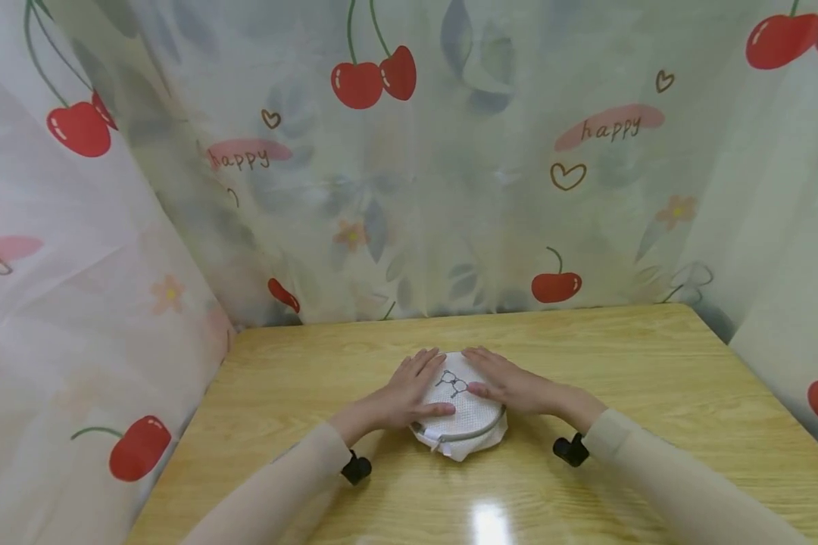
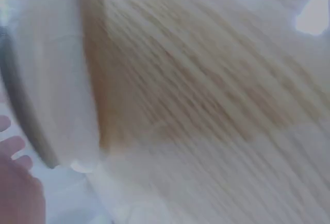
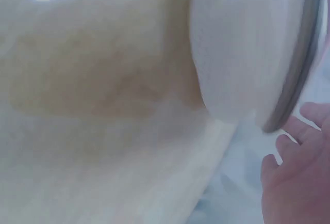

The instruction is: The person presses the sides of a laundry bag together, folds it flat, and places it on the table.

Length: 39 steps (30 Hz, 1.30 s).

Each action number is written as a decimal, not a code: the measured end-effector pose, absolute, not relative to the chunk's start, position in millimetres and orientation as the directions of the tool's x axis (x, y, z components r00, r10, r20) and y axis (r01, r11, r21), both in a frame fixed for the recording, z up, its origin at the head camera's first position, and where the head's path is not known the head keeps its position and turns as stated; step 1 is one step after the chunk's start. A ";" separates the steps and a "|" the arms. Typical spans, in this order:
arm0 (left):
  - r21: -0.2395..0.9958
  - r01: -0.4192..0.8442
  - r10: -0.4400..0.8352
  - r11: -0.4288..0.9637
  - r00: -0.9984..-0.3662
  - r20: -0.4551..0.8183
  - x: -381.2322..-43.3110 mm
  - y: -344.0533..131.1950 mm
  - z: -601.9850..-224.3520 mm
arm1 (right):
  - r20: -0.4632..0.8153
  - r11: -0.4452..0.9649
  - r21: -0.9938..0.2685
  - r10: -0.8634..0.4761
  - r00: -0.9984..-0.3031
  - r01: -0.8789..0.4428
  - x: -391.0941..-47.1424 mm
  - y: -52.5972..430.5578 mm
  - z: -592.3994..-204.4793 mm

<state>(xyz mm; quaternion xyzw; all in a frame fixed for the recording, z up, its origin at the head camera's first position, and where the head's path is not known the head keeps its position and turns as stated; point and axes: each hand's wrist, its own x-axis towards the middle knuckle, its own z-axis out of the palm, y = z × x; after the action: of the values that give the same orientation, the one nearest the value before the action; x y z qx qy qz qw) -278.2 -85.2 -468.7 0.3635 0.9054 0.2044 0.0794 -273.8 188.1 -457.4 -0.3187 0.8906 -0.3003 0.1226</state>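
Note:
A round white zip pouch of woven fabric lies on the wooden table, a small dark line drawing on its top. Its grey zipper curves around the front side, with a pale pull tab near the front left. My left hand rests on the left part of the pouch, fingers extended over the top and thumb pointing inward. On the right part lies my right hand, its fingers stretched toward the far rim. Both wrist views show the pouch's side wall, with the left hand and right hand partly in frame.
The wood-grain table reaches back to a hanging curtain printed with cherries and hearts, which also covers both sides. Dark wrist cameras sit under the two sleeves. A bright light reflection shows on the table near the front.

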 end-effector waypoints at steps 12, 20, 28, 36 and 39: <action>0.071 0.941 0.910 0.331 -0.338 0.239 -245.3 -84.0 -460.1 | -0.001 0.520 -0.744 -0.629 -0.778 -0.420 -302.9 181.5 -442.9; -0.244 0.954 0.979 0.176 -0.143 0.146 -240.3 -63.8 -477.5 | -0.051 0.482 -0.665 -0.791 -0.610 -0.570 -314.6 156.4 -458.0; -0.320 0.937 0.990 0.139 -0.131 0.045 -247.7 -62.5 -488.9 | -0.132 0.523 -0.682 -0.775 -0.618 -0.512 -313.6 162.8 -470.1; -0.313 0.940 0.988 0.139 -0.151 -0.015 -252.0 -61.1 -489.5 | -0.099 0.492 -0.653 -0.809 -0.579 -0.576 -316.7 161.5 -475.8; -0.277 0.951 0.988 0.135 -0.152 -0.040 -253.1 -60.9 -489.7 | -0.063 0.480 -0.613 -0.821 -0.567 -0.627 -317.3 160.8 -480.8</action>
<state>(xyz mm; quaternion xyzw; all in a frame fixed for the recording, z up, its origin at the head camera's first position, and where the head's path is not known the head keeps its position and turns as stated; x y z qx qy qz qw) -253.1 -60.9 -489.7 0.6468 0.7494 -0.1192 -0.0763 -317.3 160.8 -480.8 -0.4301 0.8419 -0.2736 0.1769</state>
